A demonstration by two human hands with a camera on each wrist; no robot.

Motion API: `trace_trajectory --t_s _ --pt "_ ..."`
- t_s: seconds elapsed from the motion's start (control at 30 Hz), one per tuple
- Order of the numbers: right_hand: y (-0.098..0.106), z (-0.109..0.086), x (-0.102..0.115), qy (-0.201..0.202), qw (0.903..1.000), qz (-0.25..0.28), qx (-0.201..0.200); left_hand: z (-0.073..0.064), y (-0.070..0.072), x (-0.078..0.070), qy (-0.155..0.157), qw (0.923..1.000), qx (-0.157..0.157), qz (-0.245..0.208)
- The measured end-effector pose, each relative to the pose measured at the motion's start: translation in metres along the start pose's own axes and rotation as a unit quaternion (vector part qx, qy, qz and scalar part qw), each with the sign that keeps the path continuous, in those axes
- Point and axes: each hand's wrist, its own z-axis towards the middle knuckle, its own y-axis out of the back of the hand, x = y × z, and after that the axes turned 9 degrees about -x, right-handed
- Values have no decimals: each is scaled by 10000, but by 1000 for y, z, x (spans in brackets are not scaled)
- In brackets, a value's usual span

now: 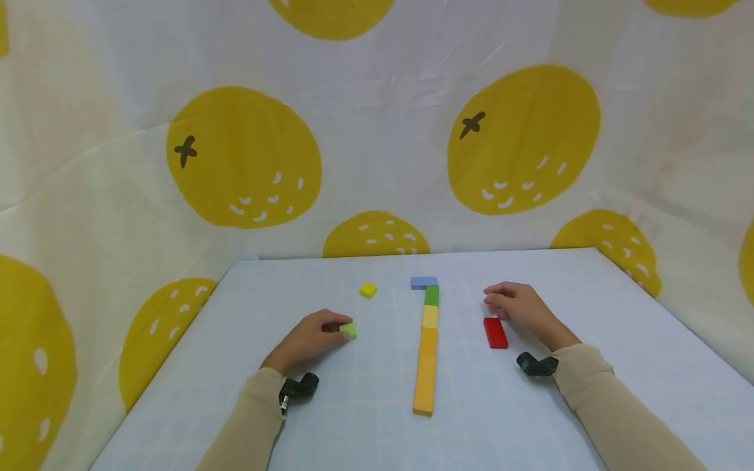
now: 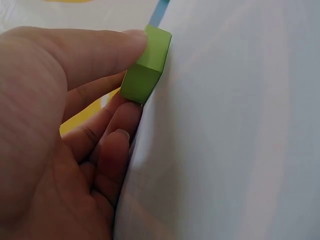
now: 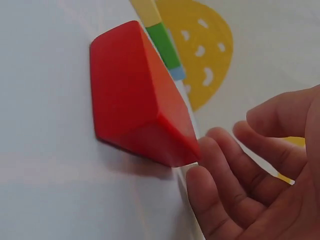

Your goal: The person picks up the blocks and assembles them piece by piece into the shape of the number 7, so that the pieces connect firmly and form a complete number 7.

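My left hand (image 1: 309, 335) pinches a small light green block (image 2: 146, 70) between thumb and fingers, low at the tabletop, left of the row of blocks. On the right, my right hand (image 1: 523, 313) hovers by the far end of a red block (image 3: 125, 85), its fingers loosely bent with nothing between thumb and fingertips. The red block lies flat on the table. Between the hands runs a line of blocks: a long orange one (image 1: 425, 373) nearest me, then a pale yellow one (image 1: 430, 317), a green one (image 1: 432, 296), and a blue one (image 1: 423, 282) set crosswise at the far end.
A small yellow block (image 1: 368, 290) lies alone beyond my left hand. The table (image 1: 353, 425) has a pale checked cover. Behind it hangs a white cloth (image 1: 383, 150) printed with large yellow fruit. Each wrist carries a small black camera.
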Motion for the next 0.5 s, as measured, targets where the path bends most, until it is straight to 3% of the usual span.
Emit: trace_trajectory --t_s 0.2,0.5 --pt "-6 -7 -10 -37 9999 -100 34 -3 1 4 -64 9999 80 16" --pt "3 -15 -19 327 9981 -510 144 2 -2 4 -121 9999 65 102"
